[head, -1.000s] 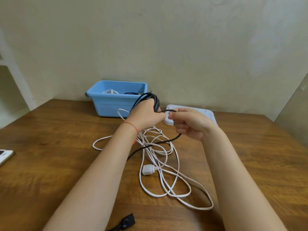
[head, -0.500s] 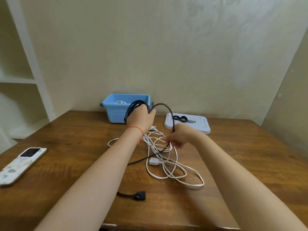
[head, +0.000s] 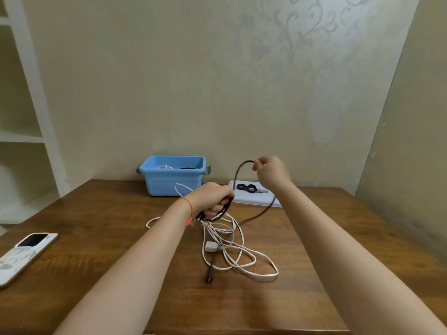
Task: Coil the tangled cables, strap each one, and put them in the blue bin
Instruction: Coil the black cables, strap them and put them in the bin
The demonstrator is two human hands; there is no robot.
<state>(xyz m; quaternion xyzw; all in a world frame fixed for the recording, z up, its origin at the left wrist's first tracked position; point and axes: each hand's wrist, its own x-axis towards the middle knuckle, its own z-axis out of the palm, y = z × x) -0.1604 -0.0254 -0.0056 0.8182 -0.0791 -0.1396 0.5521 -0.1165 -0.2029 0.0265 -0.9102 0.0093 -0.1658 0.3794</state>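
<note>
My left hand (head: 212, 201) grips a bundle of black cable loops above the table. From it the black cable (head: 238, 176) arcs up to my right hand (head: 271, 174), which pinches it high in the air, then it drops down to the table. Its black plug (head: 209, 276) lies on the wood near the front. A tangled white cable (head: 232, 247) with a white plug lies under my hands. The blue bin (head: 173, 176) stands at the back against the wall, with a white coil and a dark coil inside.
A white tray (head: 254, 200) with black scissors (head: 249, 187) lies right of the bin. A white remote-like device (head: 24, 255) rests at the table's left edge. White shelves stand at the far left. The wooden table (head: 338, 238) reaches a wall on the right.
My right hand rose from the table and swung right, pulling a loop of black cable upward. My left hand lowered with the black coil. The black plug slid toward the white cable.
</note>
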